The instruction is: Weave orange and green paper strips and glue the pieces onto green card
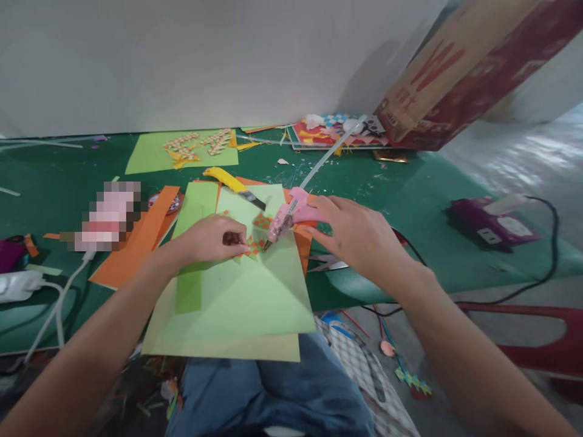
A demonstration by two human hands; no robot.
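Note:
My right hand (348, 233) is wrapped round a pink glue gun (291, 213), with a long clear glue stick (330, 155) poking out of its back. The gun's nozzle points down at a small orange and green woven paper piece (255, 244); I cannot tell whether it touches. My left hand (216, 238) pinches the left edge of this piece between thumb and fingers. Beneath both lies a stack of light green paper (246, 303). Just beyond the hands, a yellow utility knife (234, 184) rests with its blade out.
Scissors (328, 262) lie under my right wrist. Orange paper strips (136, 249) and a blurred-out phone-like object (112, 215) are at left. Woven pieces lie on green paper (146, 152) at the back. A purple tissue pack (492, 224) and black cord (553, 243) are right; a paper bag (460, 73) stands behind.

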